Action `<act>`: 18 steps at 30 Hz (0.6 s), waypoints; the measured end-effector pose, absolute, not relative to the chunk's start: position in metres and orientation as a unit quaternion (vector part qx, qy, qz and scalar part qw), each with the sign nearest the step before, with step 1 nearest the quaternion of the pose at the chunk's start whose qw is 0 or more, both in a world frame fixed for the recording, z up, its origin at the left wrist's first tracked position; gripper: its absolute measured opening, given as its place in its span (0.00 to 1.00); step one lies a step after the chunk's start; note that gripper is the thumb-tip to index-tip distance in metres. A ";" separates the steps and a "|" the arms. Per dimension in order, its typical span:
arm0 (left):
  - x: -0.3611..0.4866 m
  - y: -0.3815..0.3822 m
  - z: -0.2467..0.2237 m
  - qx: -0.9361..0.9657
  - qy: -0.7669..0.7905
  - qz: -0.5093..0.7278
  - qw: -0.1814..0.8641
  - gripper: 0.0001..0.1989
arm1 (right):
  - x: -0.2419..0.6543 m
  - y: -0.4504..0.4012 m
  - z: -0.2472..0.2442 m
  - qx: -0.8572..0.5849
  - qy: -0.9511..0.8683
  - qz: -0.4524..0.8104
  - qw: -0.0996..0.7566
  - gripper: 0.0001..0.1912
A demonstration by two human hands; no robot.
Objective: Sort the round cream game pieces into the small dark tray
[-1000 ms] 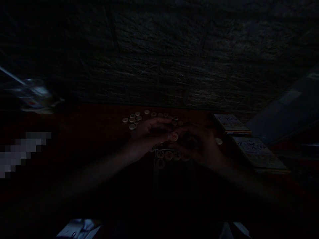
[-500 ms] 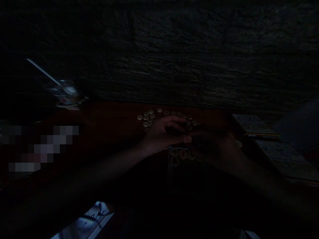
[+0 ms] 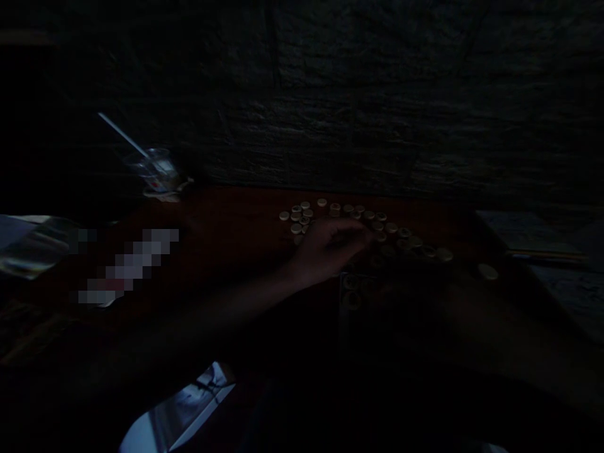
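Observation:
Round, pale Chinese chess pieces (image 3: 296, 216) lie scattered over the far part of the dark wooden table (image 3: 226, 220). My left hand (image 3: 325, 248) reaches in among them, thumb and index finger curled together beside a piece (image 3: 379, 236). What sits between those fingertips, if anything, is too dark to make out. Below the hand is a dark square-edged box (image 3: 341, 314), with several chess pieces (image 3: 352, 300) showing in its far left corner. My right hand (image 3: 425, 296) is a faint shape over the right side of the box, its fingers lost in shadow.
A clear plastic cup (image 3: 160, 170) with a white straw stands at the back left. A rough stone wall (image 3: 306, 138) rises behind the table. Booklets (image 3: 514, 229) lie on the right, near a lone piece (image 3: 487, 272). A glossy printed packet (image 3: 189, 402) shows at lower left.
The view has swung left, so things appear shifted right. My left hand no longer shows the piece at its thumb and has closed near the scattered pieces. My right hand has drawn back into shadow.

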State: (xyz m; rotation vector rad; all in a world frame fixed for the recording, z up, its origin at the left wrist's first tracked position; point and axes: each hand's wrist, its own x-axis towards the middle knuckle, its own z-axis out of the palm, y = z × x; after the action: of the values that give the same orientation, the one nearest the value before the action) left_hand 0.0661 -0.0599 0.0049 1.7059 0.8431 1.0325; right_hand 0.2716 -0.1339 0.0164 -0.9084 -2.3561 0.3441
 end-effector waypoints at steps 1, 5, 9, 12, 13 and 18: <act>0.066 -0.060 0.005 0.703 0.344 0.418 0.461 0.09 | 0.272 -0.135 0.019 -0.338 -0.898 0.114 0.258 0.14; 0.067 -0.063 0.006 0.710 0.355 0.415 0.445 0.10 | 0.271 -0.136 0.033 -0.346 -0.919 0.096 0.163 0.12; 0.068 -0.064 0.010 0.701 0.353 0.413 0.462 0.10 | 0.269 -0.137 0.034 -0.348 -0.924 0.086 0.131 0.11; 0.069 -0.065 0.012 0.695 0.357 0.410 0.472 0.09 | 0.269 -0.137 0.029 -0.349 -0.925 0.076 0.131 0.09; 0.069 -0.066 0.012 0.695 0.357 0.408 0.472 0.09 | 0.269 -0.137 0.028 -0.346 -0.926 0.072 0.132 0.08; 0.069 -0.066 0.012 0.691 0.355 0.413 0.475 0.08 | 0.272 -0.137 0.024 -0.320 -0.934 0.071 0.142 0.06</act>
State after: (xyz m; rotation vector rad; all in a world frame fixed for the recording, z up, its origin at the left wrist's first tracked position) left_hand 0.0692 -0.0664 0.0122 1.6888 0.8687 1.0102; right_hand 0.2718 -0.1369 0.0242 -0.9239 -2.6957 0.2047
